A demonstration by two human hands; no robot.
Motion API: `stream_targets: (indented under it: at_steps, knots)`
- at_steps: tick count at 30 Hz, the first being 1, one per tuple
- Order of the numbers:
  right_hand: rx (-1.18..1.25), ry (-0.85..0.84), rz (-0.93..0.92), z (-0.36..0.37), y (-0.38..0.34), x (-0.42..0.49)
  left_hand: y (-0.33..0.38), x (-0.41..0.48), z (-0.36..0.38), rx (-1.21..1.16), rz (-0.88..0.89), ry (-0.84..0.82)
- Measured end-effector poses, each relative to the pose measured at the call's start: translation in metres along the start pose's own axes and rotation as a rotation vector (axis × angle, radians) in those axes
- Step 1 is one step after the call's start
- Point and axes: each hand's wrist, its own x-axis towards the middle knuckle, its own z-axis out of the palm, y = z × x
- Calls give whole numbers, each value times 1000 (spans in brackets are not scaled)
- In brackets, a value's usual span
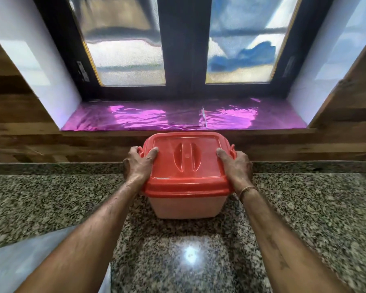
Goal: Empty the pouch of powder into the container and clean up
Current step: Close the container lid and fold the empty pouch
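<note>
One container, red lid on, stands on the granite counter below the sill. Your left hand and right hand clasp the lid's two ends, thumbs on top, fingers curled over the side latches. Likely sealing: press evenly on both ends and keep the tub flat. Two hands, one lid. One pale sheet, lower left, maybe the pouch; can't tell.
</note>
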Motion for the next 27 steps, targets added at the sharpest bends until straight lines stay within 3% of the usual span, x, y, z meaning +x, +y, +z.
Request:
stream_targets:
  at_steps: [5, 8, 12, 15, 18, 20, 23, 27]
  knots:
    - [-135, 72, -51, -6, -7, -15, -11, -26, -15, -29, 4, -180]
    - [-296, 259, -281, 2, -2, -58, -44, -54, -42, -47, 2, -238]
    - [-211, 377, -631, 47, 9, -178, -122, -97, -98, 83, 34, -187]
    - [-182, 130, -634, 105, 24, -275, -199, -115, -153, 234, 5, -155]
    - [-276, -318, -406, 160, 56, -336, -271, -121, -205, 417, -69, -130]
    - [-425, -507, -240, 194, 76, -361, -319, -125, -242, 543, -131, -122]
    - [-592, -589, -122, 221, 86, -384, -378, -126, -283, 641, -232, -173]
    - [-578, -499, -25, 239, 81, -390, -420, -131, -310, 634, -249, -252]
